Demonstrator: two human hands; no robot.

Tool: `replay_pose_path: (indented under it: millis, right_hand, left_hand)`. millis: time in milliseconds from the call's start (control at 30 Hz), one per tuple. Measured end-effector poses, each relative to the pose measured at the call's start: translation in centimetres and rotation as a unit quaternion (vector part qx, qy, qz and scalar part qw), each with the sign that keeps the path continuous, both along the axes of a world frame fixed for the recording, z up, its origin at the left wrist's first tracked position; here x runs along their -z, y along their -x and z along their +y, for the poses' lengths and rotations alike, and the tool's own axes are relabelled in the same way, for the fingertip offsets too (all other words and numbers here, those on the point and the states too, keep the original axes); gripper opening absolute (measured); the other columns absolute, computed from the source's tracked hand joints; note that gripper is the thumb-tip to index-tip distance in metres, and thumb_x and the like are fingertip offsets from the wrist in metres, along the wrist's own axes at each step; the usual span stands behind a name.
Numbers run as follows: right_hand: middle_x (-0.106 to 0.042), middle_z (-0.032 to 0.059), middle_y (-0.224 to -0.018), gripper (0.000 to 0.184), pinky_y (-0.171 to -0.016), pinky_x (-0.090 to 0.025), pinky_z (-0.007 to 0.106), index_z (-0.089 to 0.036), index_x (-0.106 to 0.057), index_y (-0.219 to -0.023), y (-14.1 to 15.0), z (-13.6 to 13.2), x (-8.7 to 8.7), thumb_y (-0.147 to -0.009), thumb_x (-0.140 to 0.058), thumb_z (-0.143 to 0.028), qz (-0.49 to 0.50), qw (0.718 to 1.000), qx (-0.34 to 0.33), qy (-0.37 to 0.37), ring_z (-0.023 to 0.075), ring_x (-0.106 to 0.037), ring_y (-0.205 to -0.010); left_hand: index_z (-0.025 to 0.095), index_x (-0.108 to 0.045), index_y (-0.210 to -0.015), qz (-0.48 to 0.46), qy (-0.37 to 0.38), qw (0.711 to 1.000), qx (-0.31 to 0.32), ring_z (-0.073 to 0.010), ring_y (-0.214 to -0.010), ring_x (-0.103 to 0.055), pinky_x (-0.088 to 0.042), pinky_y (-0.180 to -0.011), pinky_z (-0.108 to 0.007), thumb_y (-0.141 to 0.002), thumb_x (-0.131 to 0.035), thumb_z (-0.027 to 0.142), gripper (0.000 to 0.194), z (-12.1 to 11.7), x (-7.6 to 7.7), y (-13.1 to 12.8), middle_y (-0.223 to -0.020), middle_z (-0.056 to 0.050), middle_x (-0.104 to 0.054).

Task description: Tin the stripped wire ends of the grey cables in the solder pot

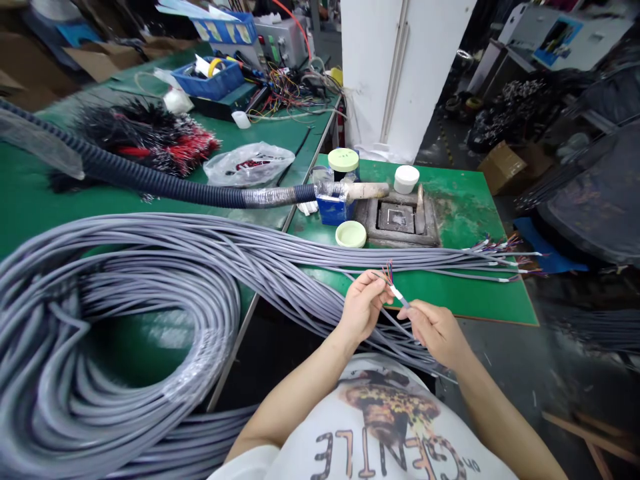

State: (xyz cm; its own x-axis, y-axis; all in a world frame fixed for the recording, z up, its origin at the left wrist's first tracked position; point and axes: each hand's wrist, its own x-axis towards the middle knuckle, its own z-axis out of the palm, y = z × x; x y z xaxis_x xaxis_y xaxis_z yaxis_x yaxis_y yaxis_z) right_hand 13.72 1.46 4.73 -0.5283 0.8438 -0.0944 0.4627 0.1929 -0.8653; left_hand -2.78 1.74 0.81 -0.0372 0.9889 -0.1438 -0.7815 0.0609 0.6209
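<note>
- Left hand (364, 305): closed around the end of a grey sheathed cable (399, 295), its thin coloured wires (387, 272) fanned out above the fingers.
- Right hand (436, 331): narrow pinch on the same cable, just beside the left hand.
- Position: cable end held near the edge of the green surface (465, 297); long grey cable bundle (150, 267) trails left.
- Risk: a sharp tug could snag the looped bundle; the thin wires could bend or snap.

Bright, even indoor light; left hand (364, 305) sharp, frame edges blurred.

Left forearm (295, 393) and right forearm (500, 407) angled inward, left hand (364, 305) and right hand (435, 332) pinched, nearly touching
</note>
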Motion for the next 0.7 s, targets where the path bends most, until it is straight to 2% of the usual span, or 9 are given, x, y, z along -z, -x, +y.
replay_pose_path:
  millis: [100,233,433,533,600,700]
  right_hand:
    - [-0.047,-0.0040,-0.051,0.039,-0.054,-0.034,0.023,-0.016,-0.065,-0.085,0.0,-0.1,-0.1,-0.098,-0.035,-0.038,0.003,1.000,-0.021,-0.003,0.0093,-0.046,-0.050]
    - [-0.046,-0.0041,-0.051,0.039,-0.052,-0.033,0.022,-0.016,-0.065,-0.084,0.0,-0.1,-0.4,-0.098,-0.035,-0.037,-0.003,0.999,-0.032,-0.005,0.0088,-0.044,-0.048]
    - [-0.047,-0.0038,-0.051,0.038,-0.050,-0.033,0.022,-0.016,-0.066,-0.085,-0.3,0.1,-0.8,-0.097,-0.037,-0.038,-0.034,0.999,-0.034,0.013,0.0091,-0.044,-0.048]
    - [-0.056,-0.0020,-0.063,0.030,-0.052,-0.037,0.022,-0.017,-0.065,-0.102,-0.6,0.6,-1.3,-0.094,-0.042,-0.036,-0.031,0.999,-0.022,0.030,0.0097,-0.049,-0.053]
    - [-0.062,0.0004,-0.078,0.033,-0.055,-0.040,0.022,-0.019,-0.057,-0.119,-0.6,1.1,-1.8,-0.091,-0.046,-0.033,-0.023,1.000,-0.001,0.020,0.0099,-0.052,-0.058]
    - [-0.061,-0.0002,-0.079,0.040,-0.055,-0.040,0.022,-0.019,-0.053,-0.125,0.1,1.9,-2.2,-0.088,-0.053,-0.034,-0.025,0.999,0.041,-0.023,0.0099,-0.051,-0.059]
  left_hand:
    - [0.015,-0.058,-0.073,-0.005,0.007,1.000,0.024,-0.0067,-0.051,-0.052,-0.042,-0.053,-0.019,-0.069,-0.074,0.024,0.019,0.3,-0.3,0.7,-0.064,0.002,-0.058]
    - [0.014,-0.059,-0.072,0.037,0.012,0.998,0.043,-0.0060,-0.049,-0.050,-0.038,-0.050,-0.018,-0.067,-0.075,0.026,0.021,0.6,-0.7,1.6,-0.062,0.002,-0.059]
    - [0.014,-0.060,-0.066,0.116,-0.020,0.993,0.025,-0.0057,-0.050,-0.048,-0.037,-0.051,-0.019,-0.066,-0.076,0.027,0.021,0.8,-0.9,1.9,-0.059,0.002,-0.058]
    - [0.015,-0.061,-0.068,0.144,-0.023,0.989,0.018,-0.0069,-0.050,-0.051,-0.039,-0.051,-0.020,-0.069,-0.075,0.031,0.022,0.8,-0.4,1.2,-0.062,0.001,-0.061]
    - [0.015,-0.061,-0.071,0.155,-0.020,0.988,0.019,-0.0081,-0.052,-0.055,-0.042,-0.054,-0.021,-0.070,-0.075,0.033,0.023,0.6,-0.1,0.5,-0.064,0.001,-0.063]
    - [0.015,-0.063,-0.075,0.144,-0.015,0.989,0.011,-0.0088,-0.057,-0.057,-0.046,-0.060,-0.022,-0.070,-0.076,0.032,0.023,0.4,0.0,-0.8,-0.066,0.001,-0.065]
